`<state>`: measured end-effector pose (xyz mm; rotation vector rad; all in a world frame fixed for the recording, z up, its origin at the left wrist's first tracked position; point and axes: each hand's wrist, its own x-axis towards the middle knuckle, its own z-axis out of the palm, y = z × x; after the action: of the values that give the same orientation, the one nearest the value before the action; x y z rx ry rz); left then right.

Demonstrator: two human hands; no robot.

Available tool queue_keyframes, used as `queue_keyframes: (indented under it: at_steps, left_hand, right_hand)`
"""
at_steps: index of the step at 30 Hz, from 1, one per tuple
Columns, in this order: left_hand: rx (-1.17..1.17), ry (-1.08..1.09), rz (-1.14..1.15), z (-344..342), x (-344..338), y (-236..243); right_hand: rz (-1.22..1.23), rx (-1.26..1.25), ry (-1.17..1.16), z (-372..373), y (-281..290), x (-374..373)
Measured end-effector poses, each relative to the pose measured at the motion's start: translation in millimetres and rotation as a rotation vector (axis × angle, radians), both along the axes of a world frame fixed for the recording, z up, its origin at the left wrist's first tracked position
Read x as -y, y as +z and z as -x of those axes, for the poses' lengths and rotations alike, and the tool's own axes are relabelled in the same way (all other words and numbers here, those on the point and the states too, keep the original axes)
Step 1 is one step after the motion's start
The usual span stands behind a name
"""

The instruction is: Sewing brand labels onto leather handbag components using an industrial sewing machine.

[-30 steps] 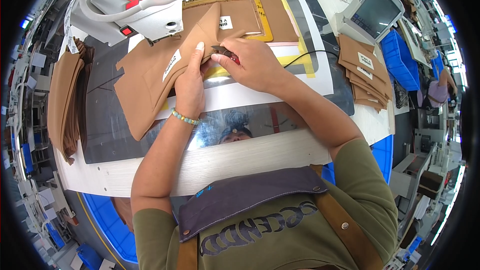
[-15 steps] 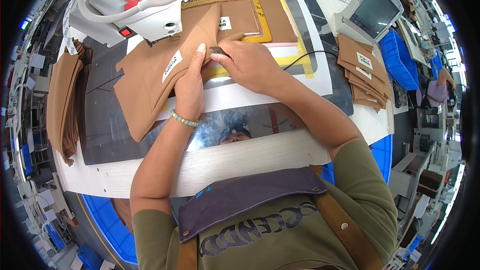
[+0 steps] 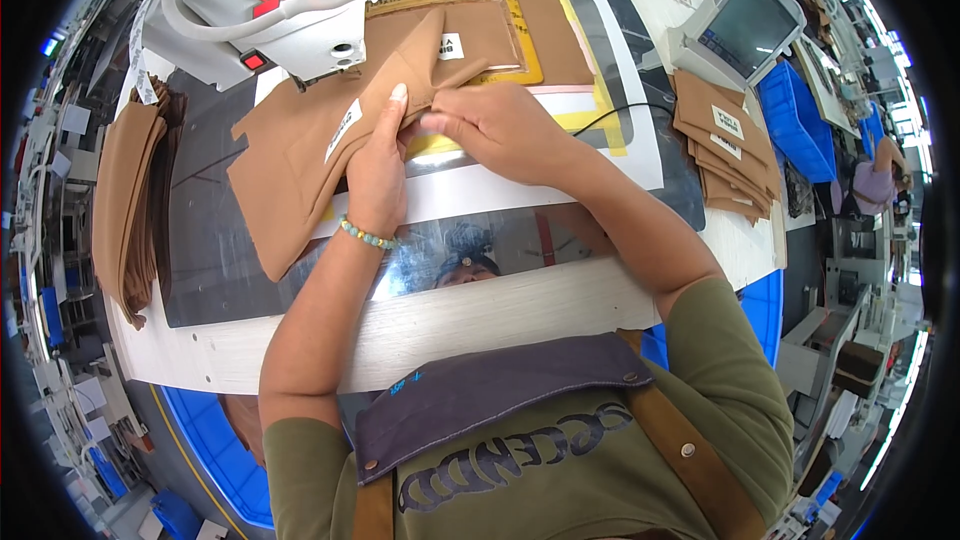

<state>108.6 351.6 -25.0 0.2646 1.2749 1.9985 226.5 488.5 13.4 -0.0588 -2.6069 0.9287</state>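
Note:
A brown fabric piece (image 3: pixel 285 180) with white labels lies folded over at the middle of the table. My left hand (image 3: pixel 377 175), a beaded bracelet (image 3: pixel 366 232) at its wrist, grips the fold with the thumb on top and the fingers underneath. Against the fabric's right edge, my right hand (image 3: pixel 500 135) is closed, thumb against curled fingers. The small dark thread snips seen in it a moment ago are now hidden by the fingers and cloth. Behind the hands, a yellow-edged template frame (image 3: pixel 530 50) lies over more brown fabric (image 3: pixel 562 35).
A white sewing machine head (image 3: pixel 300 10) overhangs the far left. Brown pieces hang in a stack (image 3: pixel 130 205) at the left edge; another labelled stack (image 3: pixel 722 155) lies right. Beyond it stand a screen (image 3: pixel 745 25) and blue bin (image 3: pixel 800 125). A black cable (image 3: pixel 620 108) crosses the right side.
My right hand has turned and shifted slightly left against the fabric edge, and the dark snips have gone out of sight. My left hand keeps its grip, almost unmoved.

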Motion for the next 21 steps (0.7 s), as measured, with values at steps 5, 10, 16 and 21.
queue_keyframes:
  at_steps: [5, 10, 16, 21]
  left_hand:
    - [0.026, -0.05, -0.061, 1.4, 1.1, 2.4]
    - [0.026, -0.07, -0.08, 2.0, 0.5, -0.8]
    - [0.026, -0.137, -0.066, 1.0, 2.5, -3.2]
    - [0.013, -0.107, -0.056, 2.3, 1.6, 0.1]
  right_hand:
    - [0.056, 0.451, 0.405, -18.7, 21.1, 5.9]
    - [-0.045, -0.123, -0.088, -4.3, 3.9, 6.3]
    - [-0.163, -0.263, -0.167, 0.3, -17.0, -4.2]
    - [-0.091, -0.319, -0.037, 0.4, -15.9, -10.4]
